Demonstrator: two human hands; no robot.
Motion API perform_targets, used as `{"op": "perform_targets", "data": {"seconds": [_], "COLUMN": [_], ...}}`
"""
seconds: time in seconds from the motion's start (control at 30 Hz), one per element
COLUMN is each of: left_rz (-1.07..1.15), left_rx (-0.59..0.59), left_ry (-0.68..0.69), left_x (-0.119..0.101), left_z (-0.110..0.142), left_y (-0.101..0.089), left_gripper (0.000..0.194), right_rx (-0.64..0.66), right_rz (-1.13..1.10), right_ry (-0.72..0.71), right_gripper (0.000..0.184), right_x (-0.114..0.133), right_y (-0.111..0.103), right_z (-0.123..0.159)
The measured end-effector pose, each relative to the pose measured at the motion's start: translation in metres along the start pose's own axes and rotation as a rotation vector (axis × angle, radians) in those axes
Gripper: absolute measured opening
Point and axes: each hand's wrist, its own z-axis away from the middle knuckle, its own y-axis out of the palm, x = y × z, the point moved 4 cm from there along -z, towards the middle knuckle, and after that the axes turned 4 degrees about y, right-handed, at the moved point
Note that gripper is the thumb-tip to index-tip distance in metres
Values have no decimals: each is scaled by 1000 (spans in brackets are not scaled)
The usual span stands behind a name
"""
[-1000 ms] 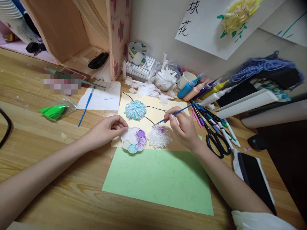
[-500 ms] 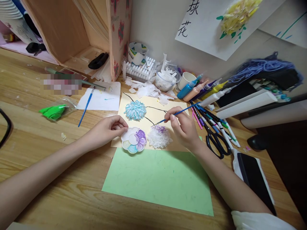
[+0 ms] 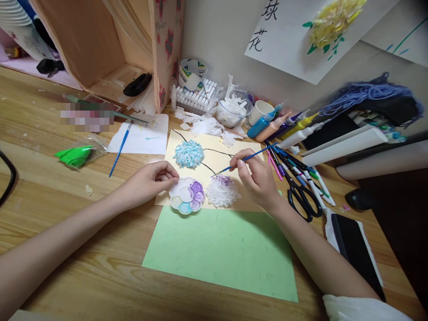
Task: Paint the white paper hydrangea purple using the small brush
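My left hand (image 3: 157,177) pinches the upper left rim of a flower-shaped paint palette (image 3: 186,194), whose wells hold purple, turquoise and pale paint. A blue paintbrush (image 3: 253,154) is held between the fingers of my right hand (image 3: 252,176), its tip at the top of a white paper flower (image 3: 222,191). Purple marks the upper petals of that flower; the lower ones are white. Up and to the left, a turquoise-tinted paper flower (image 3: 189,154) sits on the cream sheet (image 3: 252,201), among drawn black stems.
Under the cream sheet lies a green sheet (image 3: 220,249). Black scissors (image 3: 303,198) and several pens are to the right, behind them paint bottles (image 3: 264,121). A bowl of paper scraps (image 3: 234,107) stands at the back. Leftward lie another brush (image 3: 120,149) and a green packet (image 3: 74,155).
Hardly anything differs. The brush tip stays at the top of the white flower, and both hands keep nearly the same place.
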Motion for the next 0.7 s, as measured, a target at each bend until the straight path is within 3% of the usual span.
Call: {"op": "perform_targets", "data": {"seconds": [0.7], "left_rz": [11], "left_rx": [5], "left_ry": [18], "left_x": [0], "left_z": [1], "left_y": [0], "left_gripper": [19], "right_rx": [-15], "right_rz": [35], "right_ry": [-30], "right_gripper": [18], "right_x": [4], "right_y": [-4], "right_z": [0]}}
